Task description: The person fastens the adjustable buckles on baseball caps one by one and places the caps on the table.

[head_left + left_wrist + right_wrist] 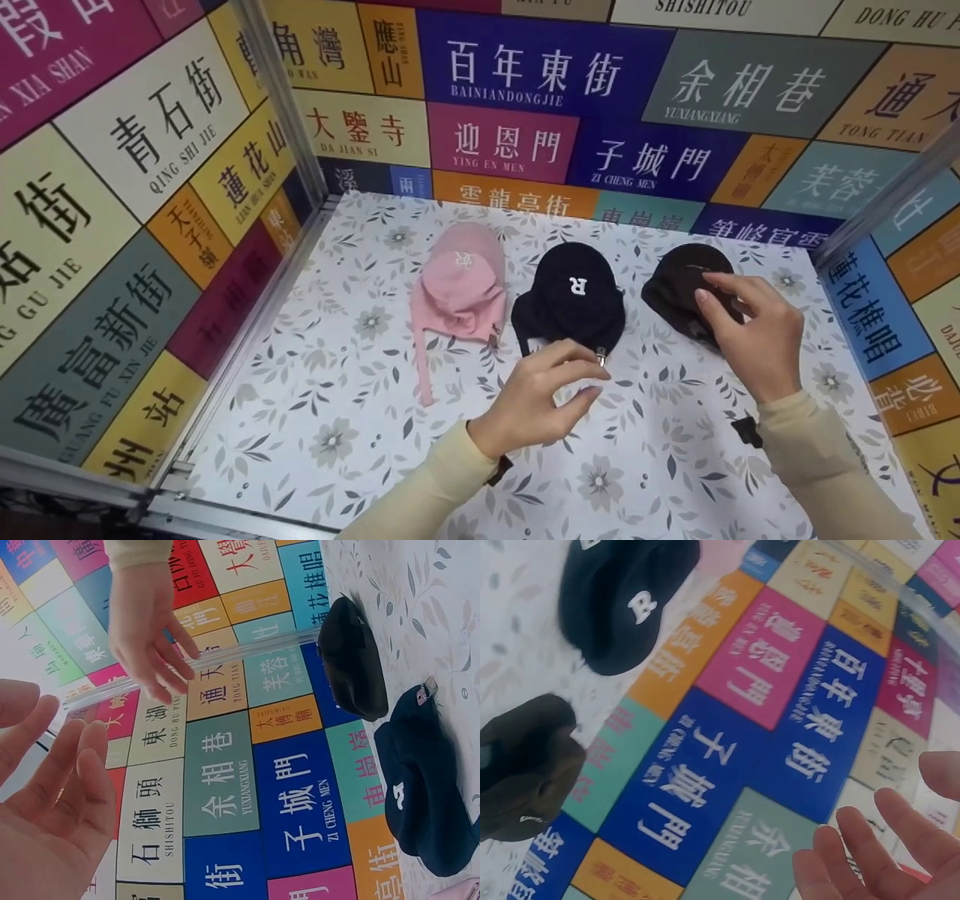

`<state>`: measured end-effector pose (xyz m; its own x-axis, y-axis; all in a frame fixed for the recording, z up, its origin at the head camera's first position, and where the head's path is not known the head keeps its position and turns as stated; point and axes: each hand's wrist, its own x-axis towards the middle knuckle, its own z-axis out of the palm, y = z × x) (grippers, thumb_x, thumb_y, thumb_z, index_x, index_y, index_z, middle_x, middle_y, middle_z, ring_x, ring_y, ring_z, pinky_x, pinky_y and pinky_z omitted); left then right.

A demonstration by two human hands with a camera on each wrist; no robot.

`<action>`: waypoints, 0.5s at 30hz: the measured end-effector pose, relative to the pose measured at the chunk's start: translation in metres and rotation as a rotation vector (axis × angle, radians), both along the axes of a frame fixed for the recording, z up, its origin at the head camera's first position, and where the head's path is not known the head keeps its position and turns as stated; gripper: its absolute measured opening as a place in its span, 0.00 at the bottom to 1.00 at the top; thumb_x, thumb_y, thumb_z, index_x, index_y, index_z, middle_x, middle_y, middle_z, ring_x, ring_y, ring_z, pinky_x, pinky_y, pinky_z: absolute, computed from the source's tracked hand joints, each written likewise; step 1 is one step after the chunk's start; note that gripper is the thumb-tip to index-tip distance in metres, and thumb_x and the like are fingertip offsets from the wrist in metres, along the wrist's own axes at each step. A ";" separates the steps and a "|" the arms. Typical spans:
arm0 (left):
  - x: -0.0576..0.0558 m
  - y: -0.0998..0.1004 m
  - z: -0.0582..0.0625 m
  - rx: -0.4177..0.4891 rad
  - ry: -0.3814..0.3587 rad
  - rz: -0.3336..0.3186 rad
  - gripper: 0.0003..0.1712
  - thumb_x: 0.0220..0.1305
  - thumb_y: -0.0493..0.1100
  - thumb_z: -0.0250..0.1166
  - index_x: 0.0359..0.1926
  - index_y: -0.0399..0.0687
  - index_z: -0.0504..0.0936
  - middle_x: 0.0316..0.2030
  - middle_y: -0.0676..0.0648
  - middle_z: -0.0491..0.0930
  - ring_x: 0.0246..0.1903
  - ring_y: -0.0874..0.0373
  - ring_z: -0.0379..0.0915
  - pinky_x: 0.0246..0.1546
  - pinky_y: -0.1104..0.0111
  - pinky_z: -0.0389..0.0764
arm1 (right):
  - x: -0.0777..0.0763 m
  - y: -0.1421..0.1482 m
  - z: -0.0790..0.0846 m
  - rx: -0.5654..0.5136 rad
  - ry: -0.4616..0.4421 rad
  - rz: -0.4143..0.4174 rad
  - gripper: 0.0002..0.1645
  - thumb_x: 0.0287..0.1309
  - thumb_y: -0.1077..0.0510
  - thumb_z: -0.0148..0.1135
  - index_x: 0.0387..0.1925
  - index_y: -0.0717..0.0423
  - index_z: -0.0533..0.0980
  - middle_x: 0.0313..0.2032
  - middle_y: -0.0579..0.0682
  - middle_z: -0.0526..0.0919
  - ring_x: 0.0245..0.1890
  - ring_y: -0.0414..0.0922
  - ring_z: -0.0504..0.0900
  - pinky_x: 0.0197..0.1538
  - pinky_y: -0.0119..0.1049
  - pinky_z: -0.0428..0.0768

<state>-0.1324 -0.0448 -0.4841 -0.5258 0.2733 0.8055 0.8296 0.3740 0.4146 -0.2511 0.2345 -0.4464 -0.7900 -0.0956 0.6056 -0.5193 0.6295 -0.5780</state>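
Three baseball caps lie in a row on the flowered tabletop. The pink cap [459,277] is on the left, its strap trailing toward the front. A navy cap [574,300] with a white letter sits in the middle. At the right is a dark brown cap [686,289], partly covered in the head view by my right hand [757,330]. That hand hovers over it with fingers loosely bent; the right wrist view shows the fingers [870,855] apart from the caps. My left hand [540,394] hangs in front of the navy cap, relaxed and holding nothing.
Printed sign panels [540,67] wall in the back and both sides of the table [300,420]. Metal frame posts [292,105] stand at the corners, and a metal rail [232,517] runs along the front left edge.
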 end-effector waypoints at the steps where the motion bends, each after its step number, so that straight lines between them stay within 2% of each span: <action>1: 0.000 0.000 0.000 0.000 -0.002 0.000 0.09 0.61 0.35 0.68 0.43 0.47 0.87 0.43 0.51 0.80 0.46 0.63 0.76 0.53 0.74 0.75 | 0.005 -0.001 0.000 -0.002 0.008 0.009 0.16 0.59 0.54 0.72 0.50 0.42 0.86 0.45 0.42 0.86 0.46 0.32 0.79 0.48 0.20 0.73; 7: -0.003 -0.002 0.000 0.007 -0.003 0.001 0.10 0.60 0.34 0.68 0.43 0.46 0.87 0.43 0.51 0.80 0.46 0.63 0.76 0.53 0.74 0.75 | 0.028 -0.010 -0.001 0.001 0.047 0.075 0.18 0.58 0.58 0.73 0.51 0.45 0.86 0.47 0.44 0.85 0.49 0.35 0.80 0.52 0.21 0.74; 15: -0.006 -0.005 -0.001 0.006 -0.008 0.024 0.10 0.62 0.37 0.67 0.45 0.46 0.86 0.44 0.51 0.80 0.47 0.63 0.76 0.54 0.74 0.74 | 0.056 -0.031 -0.018 -0.040 0.049 0.146 0.21 0.53 0.63 0.76 0.50 0.47 0.86 0.46 0.44 0.85 0.47 0.40 0.82 0.53 0.25 0.76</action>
<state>-0.1388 -0.0502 -0.4852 -0.5383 0.2562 0.8029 0.8173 0.3910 0.4232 -0.1947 0.2038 -0.4645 -0.7390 -0.1821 0.6486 -0.6315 0.5227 -0.5727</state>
